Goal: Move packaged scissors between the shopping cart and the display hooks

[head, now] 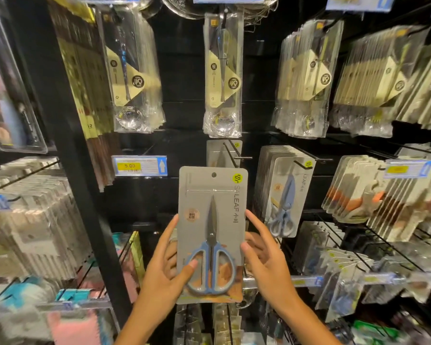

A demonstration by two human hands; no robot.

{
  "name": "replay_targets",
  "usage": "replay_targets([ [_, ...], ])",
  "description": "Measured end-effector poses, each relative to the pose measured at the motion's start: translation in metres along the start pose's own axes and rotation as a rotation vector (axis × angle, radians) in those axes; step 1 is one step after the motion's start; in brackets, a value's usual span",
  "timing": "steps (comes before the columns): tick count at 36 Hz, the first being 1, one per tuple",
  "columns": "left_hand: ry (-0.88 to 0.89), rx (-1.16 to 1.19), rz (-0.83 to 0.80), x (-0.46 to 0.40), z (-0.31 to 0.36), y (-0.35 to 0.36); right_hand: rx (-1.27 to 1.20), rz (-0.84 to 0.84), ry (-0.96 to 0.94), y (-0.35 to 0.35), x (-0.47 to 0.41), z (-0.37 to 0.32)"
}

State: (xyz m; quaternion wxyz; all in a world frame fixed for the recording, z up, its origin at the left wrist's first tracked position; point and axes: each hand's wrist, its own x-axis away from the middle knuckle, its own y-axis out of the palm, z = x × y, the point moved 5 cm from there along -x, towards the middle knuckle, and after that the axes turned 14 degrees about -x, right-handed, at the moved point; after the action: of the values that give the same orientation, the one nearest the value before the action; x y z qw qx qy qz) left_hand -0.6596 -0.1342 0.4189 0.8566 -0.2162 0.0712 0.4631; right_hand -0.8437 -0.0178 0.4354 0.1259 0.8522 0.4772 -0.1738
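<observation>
A black display wall (184, 78) fills the frame, hung with rows of packaged goods. Across the upper half hang clear bags of ladles and spoons on cream cards (223, 70), thickest at the upper right. At the lower left sit blurred stacks of grey and pink packs (33, 220). At centre right a row of scissors packs (281, 192) hangs on a hook, and just left of it a display hook (230, 151) carries a single grey pack. Just below that hook, at centre frame, the packaged scissors (212, 235) stand upright, blue handles down, held up before the wall. The left hand (168, 267) grips the pack's left edge, thumb pressed on the front over a handle loop. The right hand (261, 255) pinches the right edge, thumb in front, fingers behind. A yellow price tag (139, 166) sits at centre left.
</observation>
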Motion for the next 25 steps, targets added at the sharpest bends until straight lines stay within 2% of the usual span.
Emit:
replay_targets([
  [10, -0.013, -0.081, -0.141, -0.018, 0.0, 0.025, 0.035, 0.079, 0.016, -0.032, -0.004, 0.01],
  [25, -0.011, -0.088, -0.163, -0.048, 0.012, 0.039, -0.005, 0.106, -0.024, -0.047, -0.026, 0.005],
])
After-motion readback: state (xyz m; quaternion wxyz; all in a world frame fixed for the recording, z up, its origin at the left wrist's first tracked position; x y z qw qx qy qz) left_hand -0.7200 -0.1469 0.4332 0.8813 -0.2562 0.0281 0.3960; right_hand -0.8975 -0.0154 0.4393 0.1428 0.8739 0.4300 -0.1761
